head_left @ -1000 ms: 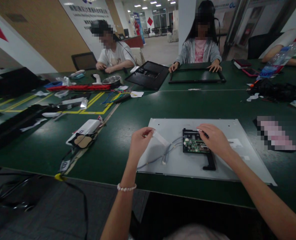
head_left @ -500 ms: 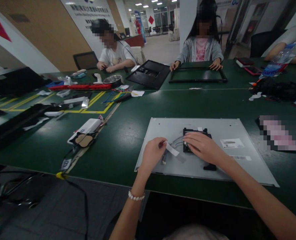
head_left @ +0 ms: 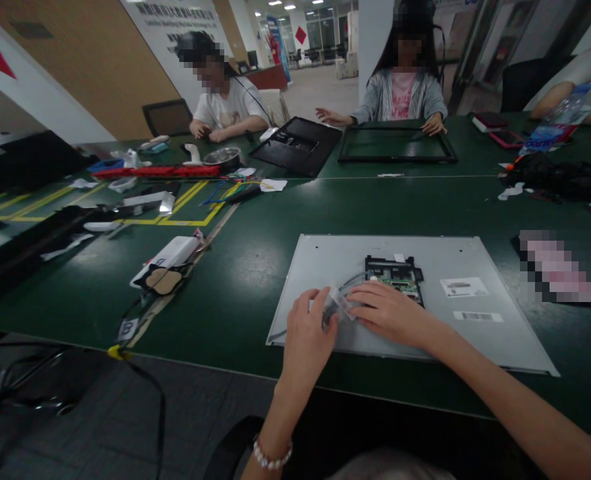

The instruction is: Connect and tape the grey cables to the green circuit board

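A grey metal panel (head_left: 440,250) lies flat on the green table in front of me. A small green circuit board in a black frame (head_left: 394,272) sits on its middle, with thin grey cables (head_left: 351,282) running left from it. My left hand (head_left: 306,333) and my right hand (head_left: 386,311) meet over the panel's near left part. Both pinch a strip of clear tape (head_left: 336,301) between their fingertips, right over the cables. Two white labels (head_left: 464,287) are stuck to the panel's right half.
A white device with a black cable (head_left: 168,263) lies to the left. Across the green table (head_left: 255,233) two people sit with a black back cover (head_left: 295,145) and a black frame (head_left: 396,159). Tools and a metal bowl (head_left: 222,159) lie far left; a dark bag (head_left: 555,179) far right.
My right hand left the circuit board and came left and nearer. My left hand carried the tape strip down to the panel's near left, where both hands now hold it.
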{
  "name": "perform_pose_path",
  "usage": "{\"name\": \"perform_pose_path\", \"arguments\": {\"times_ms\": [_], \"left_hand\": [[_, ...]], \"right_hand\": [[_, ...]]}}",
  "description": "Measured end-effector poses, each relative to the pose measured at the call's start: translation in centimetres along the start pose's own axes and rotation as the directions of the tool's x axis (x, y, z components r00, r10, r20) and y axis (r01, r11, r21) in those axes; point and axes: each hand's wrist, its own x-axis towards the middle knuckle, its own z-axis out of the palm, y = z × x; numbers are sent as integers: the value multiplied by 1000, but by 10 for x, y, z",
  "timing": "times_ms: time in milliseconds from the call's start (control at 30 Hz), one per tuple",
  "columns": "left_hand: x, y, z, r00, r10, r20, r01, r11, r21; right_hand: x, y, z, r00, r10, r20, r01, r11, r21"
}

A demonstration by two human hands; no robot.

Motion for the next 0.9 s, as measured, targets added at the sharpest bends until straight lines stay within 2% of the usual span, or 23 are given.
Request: {"name": "perform_pose_path", "arguments": {"times_ms": [133,367,600,767,900], "left_hand": [[-5,-6,3,999,-7,40,7,1000,10],[1,-12,11,999,-16,-34,16,1000,-17],[4,-19,12,999,-39,-18,38,998,-56],[1,-21,9,996,67,-55,-69,997,-41],[-3,-22,4,987,156,-31,-155,987,45]], "right_hand": [[2,-2,6,1000,-24,-6,24,1000,-12],[4,-4,5,1000,-7,3,7,998,-65],[2,-7,2,998,12,65,-13,1000,20],[4,-8,8,999,29,25,-28,999,-35],[6,-8,11,1000,11,-3,-11,995,-98]]}}
